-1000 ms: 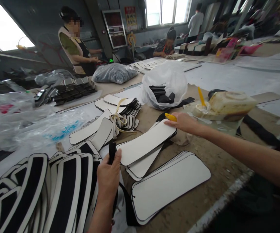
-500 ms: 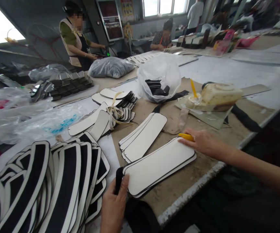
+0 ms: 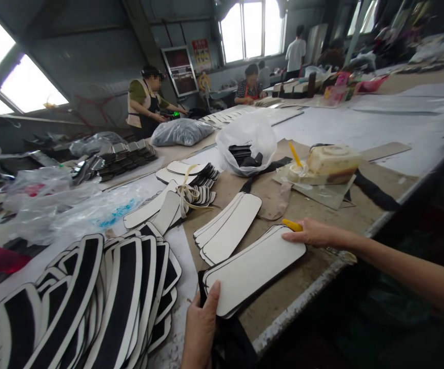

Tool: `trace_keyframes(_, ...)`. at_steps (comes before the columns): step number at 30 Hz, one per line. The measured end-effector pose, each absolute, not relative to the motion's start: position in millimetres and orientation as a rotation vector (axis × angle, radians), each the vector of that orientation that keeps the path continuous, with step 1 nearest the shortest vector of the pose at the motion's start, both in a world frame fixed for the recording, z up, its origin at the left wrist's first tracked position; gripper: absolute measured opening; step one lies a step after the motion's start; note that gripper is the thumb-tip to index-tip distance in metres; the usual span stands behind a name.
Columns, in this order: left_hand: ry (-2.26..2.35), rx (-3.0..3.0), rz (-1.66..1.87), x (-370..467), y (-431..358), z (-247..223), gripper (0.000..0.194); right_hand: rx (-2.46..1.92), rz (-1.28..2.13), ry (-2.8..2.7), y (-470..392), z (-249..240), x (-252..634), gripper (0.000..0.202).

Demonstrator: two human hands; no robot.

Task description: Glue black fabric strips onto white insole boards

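Observation:
A stack of long white panels (image 3: 256,269) with rounded corners and dark edges lies near the table's front edge. At its left end my left hand (image 3: 202,325) is closed, thumb on top and fingers underneath. A black fabric strip (image 3: 202,288) shows beside that hand, and dark material hangs below it. My right hand (image 3: 314,233) is closed round a yellow stick-like tool (image 3: 291,225), its fingers at the stack's far right corner; the tool's working end is hidden. Just behind, more white panels (image 3: 231,228) are fanned out.
Curved black-and-white pieces (image 3: 118,297) are heaped at left. A tied bundle (image 3: 191,195), clear plastic (image 3: 102,210) and a bag of black pieces (image 3: 247,146) stand behind. A stained plastic container (image 3: 333,161) is at right. Co-workers (image 3: 145,102) are across the table.
The view has shifted up and turned slightly left. My left thumb now lies farther over the panel's end, and the black strip shows less. My right hand stays at the far corner with the yellow tool.

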State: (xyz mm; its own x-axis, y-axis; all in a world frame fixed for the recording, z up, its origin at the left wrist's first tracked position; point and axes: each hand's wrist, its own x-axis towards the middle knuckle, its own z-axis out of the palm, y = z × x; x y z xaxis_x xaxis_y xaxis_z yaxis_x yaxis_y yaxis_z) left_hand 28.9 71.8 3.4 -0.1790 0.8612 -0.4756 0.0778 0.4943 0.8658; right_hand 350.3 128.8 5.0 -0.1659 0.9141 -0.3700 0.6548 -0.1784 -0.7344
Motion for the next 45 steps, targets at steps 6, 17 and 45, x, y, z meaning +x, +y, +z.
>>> trace_keyframes(6, 1.873, 1.148, 0.871, 28, 61, 3, 0.053, -2.109, 0.449, -2.079, 112, 19, 331, 0.041)
trace_keyframes(17, 2.139, 1.387, 0.904, 40, 44, 0, 0.044, -2.154, 0.006, -2.098, 92, 21, 318, 0.027)
trace_keyframes(45, 2.104, 1.074, 1.178, 37, 39, -10, 0.04, -1.728, 0.965, -1.845, 110, 62, 318, 0.038)
